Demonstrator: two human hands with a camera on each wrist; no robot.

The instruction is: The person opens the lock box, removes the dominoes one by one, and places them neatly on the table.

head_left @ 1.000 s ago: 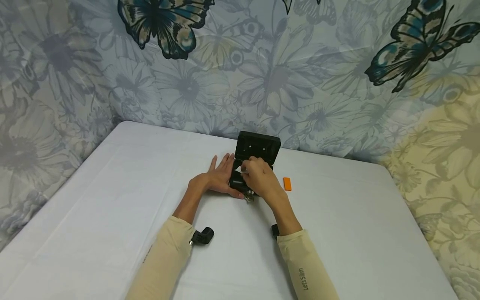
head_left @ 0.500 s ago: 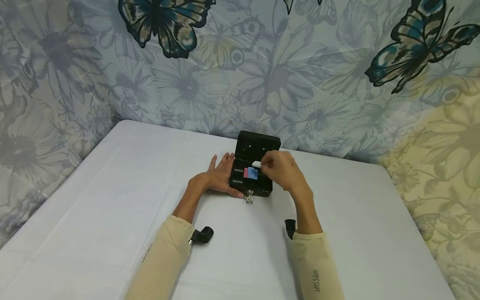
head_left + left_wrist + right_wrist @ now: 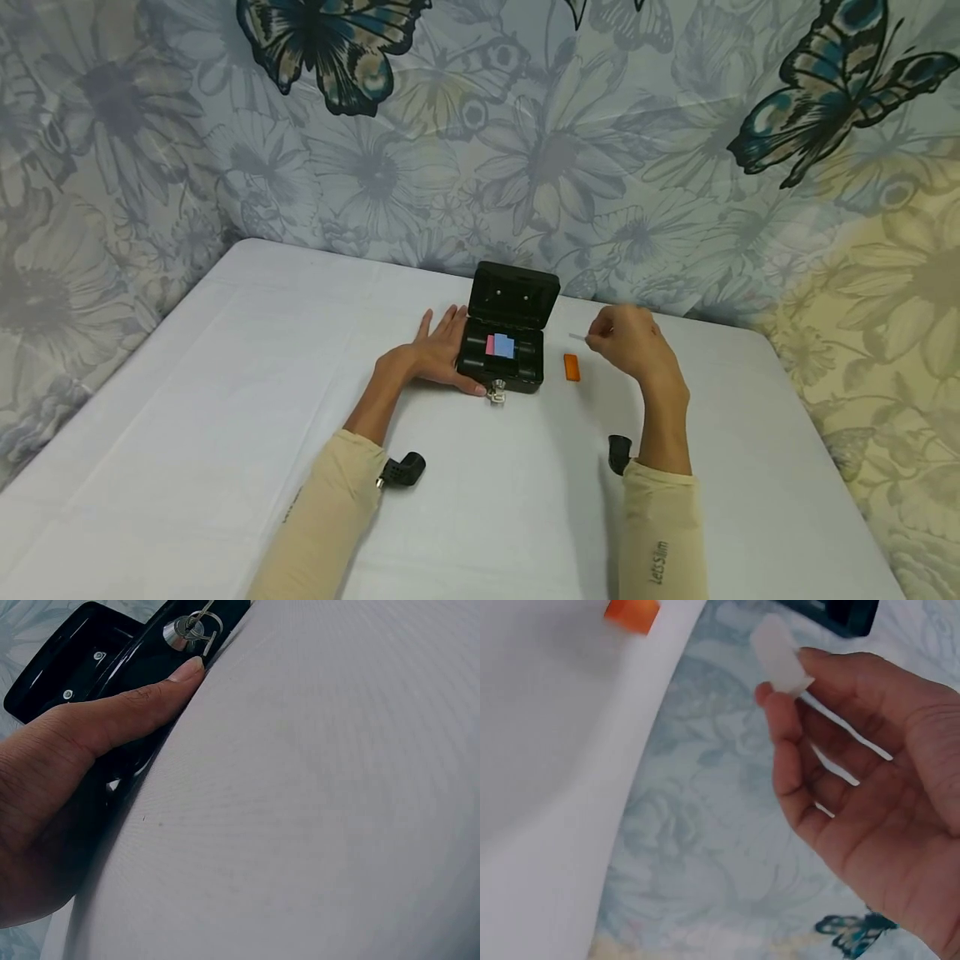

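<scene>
My left hand (image 3: 431, 357) rests against the left side of a black lidded box (image 3: 521, 383), fingers straight and spread. In the left wrist view its thumb (image 3: 139, 712) lies along the box's front, near a lock with a key and ring (image 3: 196, 630). The box's lid (image 3: 513, 294) stands raised. Inside lie a blue block (image 3: 504, 346) and a pink block (image 3: 490, 345). To the right of the box, above the table, my right hand (image 3: 633, 342) pinches a thin white rectangular block (image 3: 775, 651) between thumb and fingertips.
An orange rectangular block (image 3: 572, 367) lies on the white-covered table (image 3: 480, 517), between the box and my right hand. Behind the table hangs a flower and butterfly patterned cloth (image 3: 525, 150).
My right hand has come up out of the box with the white block and moved right, past the orange block. My left hand and the box have stayed in place.
</scene>
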